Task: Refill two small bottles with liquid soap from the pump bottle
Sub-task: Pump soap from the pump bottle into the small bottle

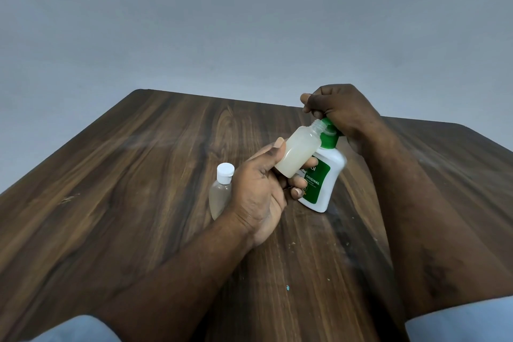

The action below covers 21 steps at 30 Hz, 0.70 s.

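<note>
My left hand [261, 189] grips a small open bottle [298, 151], tilted with its uncapped neck up against the green pump nozzle. Cloudy whitish liquid fills most of it. The white pump bottle [329, 178] with a green label and green pump top [330, 137] stands leaning on the table. My right hand [338, 111] is closed over the pump head from above. A second small bottle [222, 189] with a white cap stands just left of my left hand, partly hidden by it, with pale liquid inside.
The dark wooden table [138, 175] reaches to a far edge below a plain grey wall. Small crumbs and a tiny teal speck [288, 287] lie on the near part of the wood. Both my forearms cross the near half.
</note>
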Motion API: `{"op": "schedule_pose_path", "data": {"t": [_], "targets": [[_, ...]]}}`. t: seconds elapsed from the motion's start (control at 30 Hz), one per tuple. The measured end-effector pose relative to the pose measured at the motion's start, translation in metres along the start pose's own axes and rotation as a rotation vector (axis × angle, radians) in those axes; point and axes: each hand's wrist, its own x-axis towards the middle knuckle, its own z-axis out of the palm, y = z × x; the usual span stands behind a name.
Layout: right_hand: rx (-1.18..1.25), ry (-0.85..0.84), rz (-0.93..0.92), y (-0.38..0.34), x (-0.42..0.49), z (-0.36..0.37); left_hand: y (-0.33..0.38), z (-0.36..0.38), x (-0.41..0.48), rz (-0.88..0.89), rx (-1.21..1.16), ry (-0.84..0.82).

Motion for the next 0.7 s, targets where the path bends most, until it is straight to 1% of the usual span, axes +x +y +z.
{"op": "schedule_pose_path", "data": {"t": [0.1, 0.3, 0.6, 0.7], "targets": [[0.006, 0.018, -0.007, -0.0011, -0.0007, -0.0007, 0.0001, 0.0000, 0.0005, 0.004, 0.001, -0.001], [0.019, -0.031, 0.028, 0.0005, -0.0023, 0.0026, 0.0001, -0.0004, 0.0003, 0.005, -0.003, 0.008], [0.005, 0.012, -0.003, -0.0027, -0.0024, -0.0012, -0.0002, -0.0014, 0.0003, 0.000, 0.006, 0.000], [0.018, 0.003, 0.010, -0.0021, -0.0025, 0.0002, 0.0001, -0.0019, 0.0009, 0.003, 0.000, 0.004]]}}
